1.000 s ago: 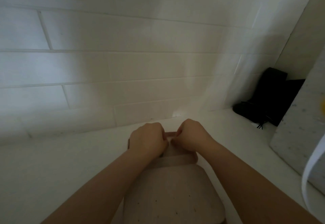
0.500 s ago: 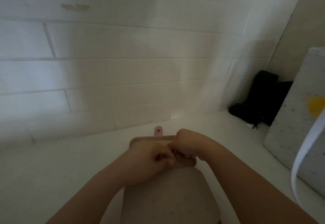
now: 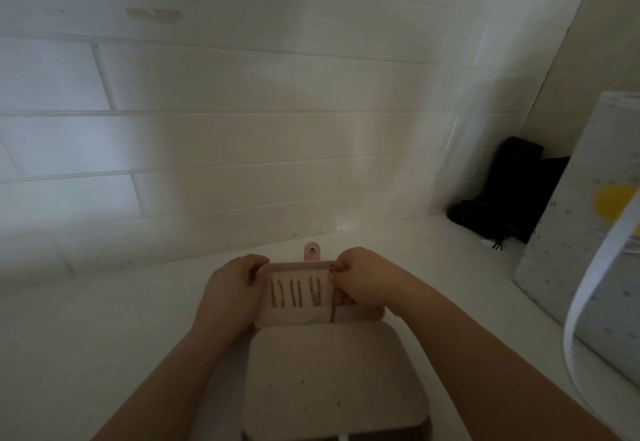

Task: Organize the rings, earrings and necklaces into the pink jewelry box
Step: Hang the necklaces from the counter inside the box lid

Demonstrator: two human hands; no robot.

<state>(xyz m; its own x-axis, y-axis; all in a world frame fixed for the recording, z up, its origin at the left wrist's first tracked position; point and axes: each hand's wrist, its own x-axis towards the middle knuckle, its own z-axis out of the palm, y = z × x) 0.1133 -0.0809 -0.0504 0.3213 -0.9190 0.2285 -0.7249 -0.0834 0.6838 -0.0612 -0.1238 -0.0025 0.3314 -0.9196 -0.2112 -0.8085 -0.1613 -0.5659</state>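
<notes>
Pink jewelry box [image 3: 332, 364] lies open on a white surface [image 3: 104, 336], its lid [image 3: 304, 297] propped upright between two hands. The left hand [image 3: 230, 297] grips the lid's left edge; the right hand [image 3: 358, 279] pinches a thin necklace [image 3: 333, 312] at the lid's top right corner, its chain trailing down. Several chains [image 3: 296, 293] already hang in a row inside the lid. A slipped pinch could drop the chain across its neighbours and tangle them; a loosened left grip could let the lid fall shut.
</notes>
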